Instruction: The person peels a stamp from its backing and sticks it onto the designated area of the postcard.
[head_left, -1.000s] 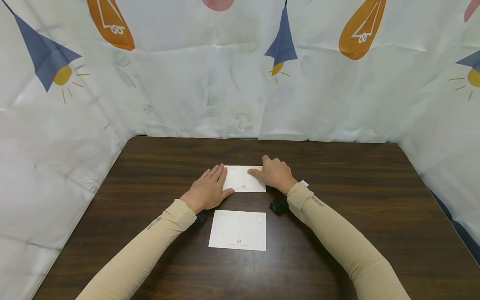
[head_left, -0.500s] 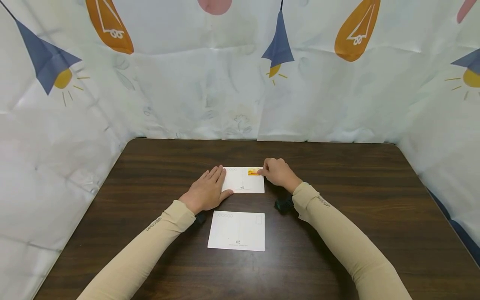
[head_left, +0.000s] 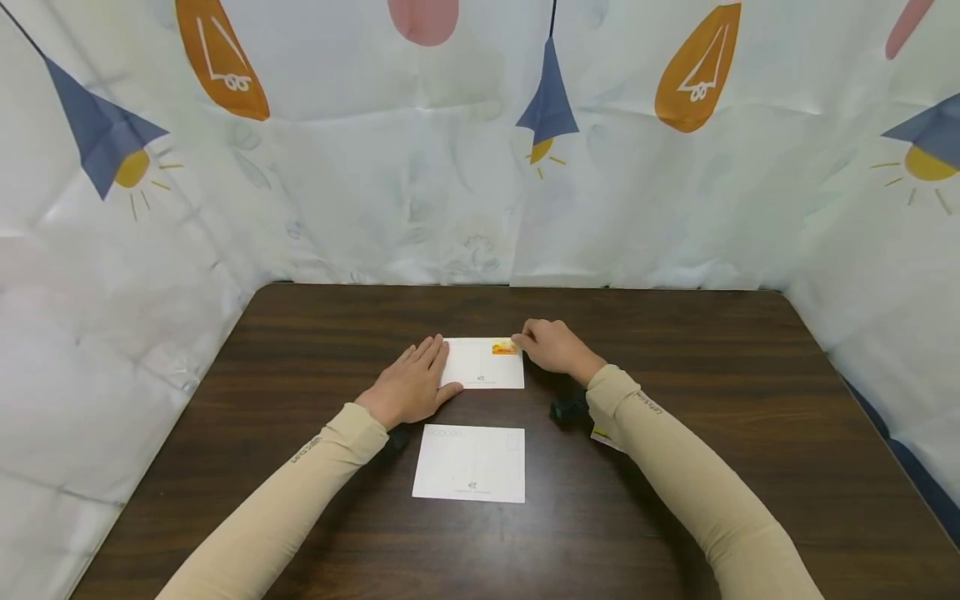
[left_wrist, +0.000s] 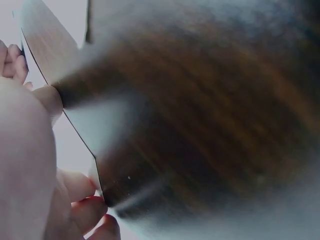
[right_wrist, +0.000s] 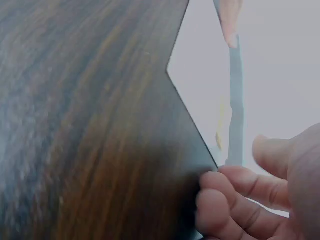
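The left hand (head_left: 411, 382) lies flat with spread fingers on the left edge of a white card (head_left: 472, 367). An orange and yellow sticker (head_left: 504, 347) sits at that card's upper right corner. Just beside it is the right hand (head_left: 557, 346), its fingers loosely bent by the card's right edge. In the right wrist view, the thumb of the right hand (right_wrist: 260, 187) is apart from the index finger, whose tip is by the corner of the card (right_wrist: 197, 75); nothing shows between them. The left wrist view shows the left hand (left_wrist: 32, 160) along the card's edge.
A second white card (head_left: 468, 463) lies on the dark wooden table (head_left: 337, 525), nearer the person. Part of a yellow-green and white item (head_left: 604, 437) shows beside the right sleeve. A patterned white curtain (head_left: 360, 183) hangs behind the table.
The right hand has drawn back to the right from the card's upper corner, uncovering the orange and yellow sticker. The left hand stays on the card. The item beside the right sleeve now shows more.
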